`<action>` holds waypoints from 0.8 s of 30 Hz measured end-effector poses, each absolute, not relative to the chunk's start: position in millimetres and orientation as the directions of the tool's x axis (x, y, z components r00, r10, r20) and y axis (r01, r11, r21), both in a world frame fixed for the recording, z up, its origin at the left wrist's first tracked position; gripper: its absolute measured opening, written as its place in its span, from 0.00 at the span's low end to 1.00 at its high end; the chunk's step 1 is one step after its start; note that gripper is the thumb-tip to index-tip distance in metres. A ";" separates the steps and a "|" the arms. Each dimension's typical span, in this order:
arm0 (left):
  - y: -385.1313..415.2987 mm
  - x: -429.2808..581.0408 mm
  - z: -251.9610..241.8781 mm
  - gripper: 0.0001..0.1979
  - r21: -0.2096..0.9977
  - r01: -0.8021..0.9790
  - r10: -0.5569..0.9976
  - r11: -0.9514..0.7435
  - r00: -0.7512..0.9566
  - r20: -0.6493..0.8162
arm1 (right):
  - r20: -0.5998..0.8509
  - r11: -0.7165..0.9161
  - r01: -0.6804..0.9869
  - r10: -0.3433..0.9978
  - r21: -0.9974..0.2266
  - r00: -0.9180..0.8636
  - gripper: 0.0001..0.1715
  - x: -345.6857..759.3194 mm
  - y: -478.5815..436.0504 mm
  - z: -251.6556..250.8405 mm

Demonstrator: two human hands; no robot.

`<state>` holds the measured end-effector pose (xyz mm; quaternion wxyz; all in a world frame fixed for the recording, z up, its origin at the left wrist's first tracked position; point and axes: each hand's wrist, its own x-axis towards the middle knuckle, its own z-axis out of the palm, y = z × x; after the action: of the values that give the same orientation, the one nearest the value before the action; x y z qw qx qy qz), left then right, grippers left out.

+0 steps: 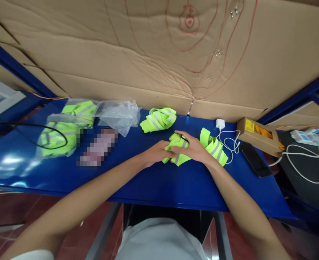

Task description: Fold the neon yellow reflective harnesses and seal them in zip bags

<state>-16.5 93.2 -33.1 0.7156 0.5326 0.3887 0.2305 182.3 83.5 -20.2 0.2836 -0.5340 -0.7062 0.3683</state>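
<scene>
Both hands are closed around a bundled neon-yellow reflective strap (180, 159) with grey stripes, held over the blue table. My left hand (157, 153) grips its left side, with the fingertips partly hidden in the folds. From above and the right, my right hand (193, 147) wraps over the bundle, thumb pointing left across it. Just behind lies a rolled reflective strap (159, 120). Another folded reflective strap (215, 148) rests right of my right hand, partly covered by that wrist.
Clear plastic bags holding neon straps (59, 139) lie at left, beside an empty clear bag (120, 112) and a blurred-out item (98, 148). At right are a white charger (220, 124), a black phone (255, 160) and a cardboard box (259, 135). A cardboard wall (94, 72) stands behind the table (154, 191).
</scene>
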 end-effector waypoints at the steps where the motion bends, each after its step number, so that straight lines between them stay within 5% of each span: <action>1: 94.9 -15.5 -34.8 0.11 0.939 0.078 0.739 0.336 0.597 -0.314 | -0.015 0.151 0.555 0.959 -0.818 -0.283 0.48 184.9 83.3 -18.3; 4: 98.0 -15.2 -41.3 0.12 0.923 0.058 0.716 0.380 0.614 -0.333 | -0.047 0.169 0.583 0.941 -0.795 -0.336 0.52 189.1 81.2 -13.7; 10: 97.9 -24.3 -38.1 0.14 0.872 0.030 0.654 0.489 0.649 -0.389 | -0.046 0.136 0.541 0.950 -0.830 -0.309 0.38 181.5 76.7 -12.5; 17: 94.3 -32.1 -29.9 0.19 0.814 0.125 0.436 0.567 0.793 -0.425 | 0.149 0.202 0.553 0.979 -0.808 -0.141 0.32 168.1 67.9 -4.5; 22: 97.5 -33.6 -26.8 0.21 0.885 0.124 0.431 0.449 0.837 -0.336 | 0.062 0.078 0.288 0.996 -0.955 -0.065 0.30 170.1 66.5 -3.8; 24: 97.4 -33.9 -25.1 0.20 0.938 0.138 0.573 0.317 0.760 -0.306 | 0.006 0.008 0.196 1.000 -0.981 -0.014 0.31 170.0 69.3 -12.0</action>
<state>-33.9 97.4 -25.1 0.7483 0.5658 0.3142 0.1453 170.0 69.3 -12.0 0.4467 -0.5415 -0.5519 0.4501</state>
